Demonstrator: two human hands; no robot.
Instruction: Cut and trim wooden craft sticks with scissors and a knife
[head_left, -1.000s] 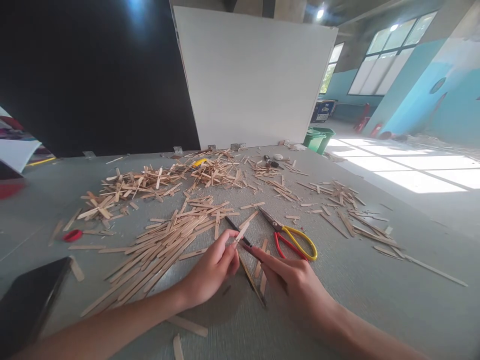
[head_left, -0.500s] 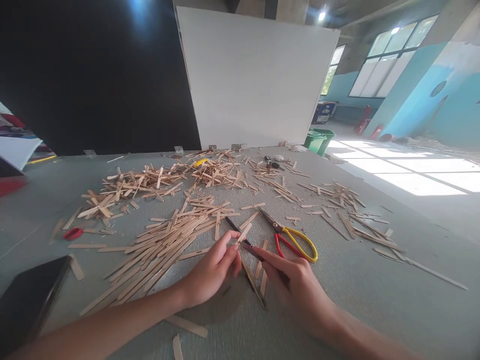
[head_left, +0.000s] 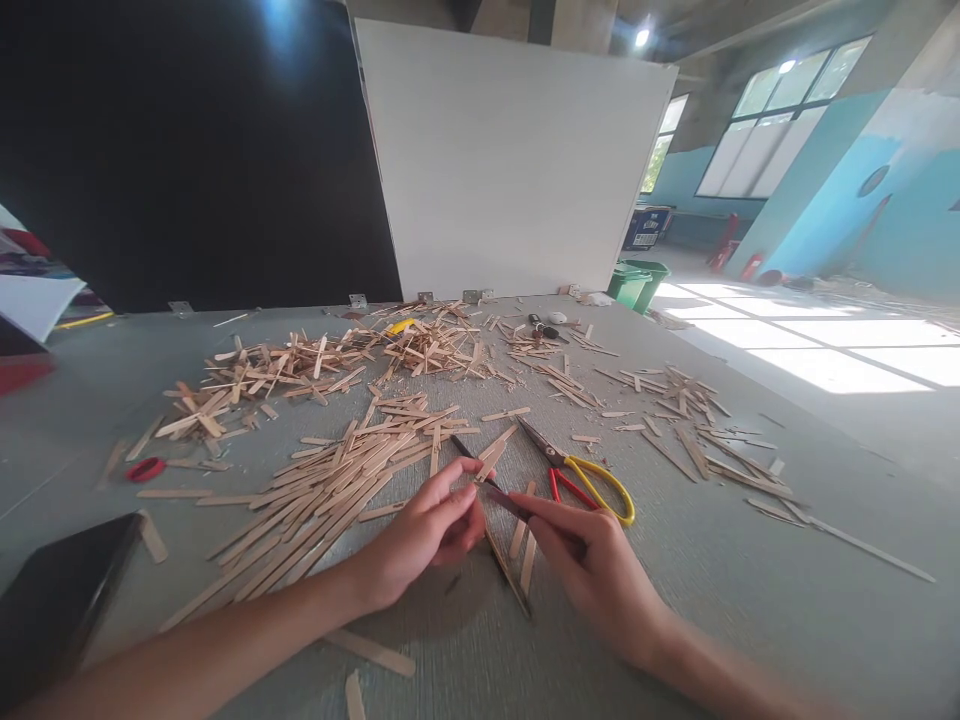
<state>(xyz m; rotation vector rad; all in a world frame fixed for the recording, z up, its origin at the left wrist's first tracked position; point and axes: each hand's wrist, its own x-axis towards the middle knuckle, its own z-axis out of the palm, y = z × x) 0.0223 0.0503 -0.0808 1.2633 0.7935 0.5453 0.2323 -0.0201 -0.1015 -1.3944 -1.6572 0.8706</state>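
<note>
Between the fingertips of my left hand (head_left: 439,525) is a short wooden stick piece (head_left: 491,461), its free end pointing up and right. My right hand (head_left: 592,560) is closed round a dark, narrow tool (head_left: 510,503), whose tip meets the stick at my left fingertips. Just beyond my right hand lie scissors (head_left: 556,456) with one red and one yellow handle, blades apart. A large pile of flat wooden sticks (head_left: 337,485) spreads to the left of my left hand. A long thin dark item (head_left: 507,572) lies on the table under my hands.
More stick heaps (head_left: 281,365) cover the grey table (head_left: 697,620) further back and at the right. A red ring (head_left: 145,469) and a black flat object (head_left: 67,590) lie at the left. Black and white panels (head_left: 517,160) stand behind, with green bins (head_left: 634,285) beyond.
The stick piece in my left hand has tipped slightly lower. My left fingers have shifted a little, and the tool in my right hand has turned slightly.
</note>
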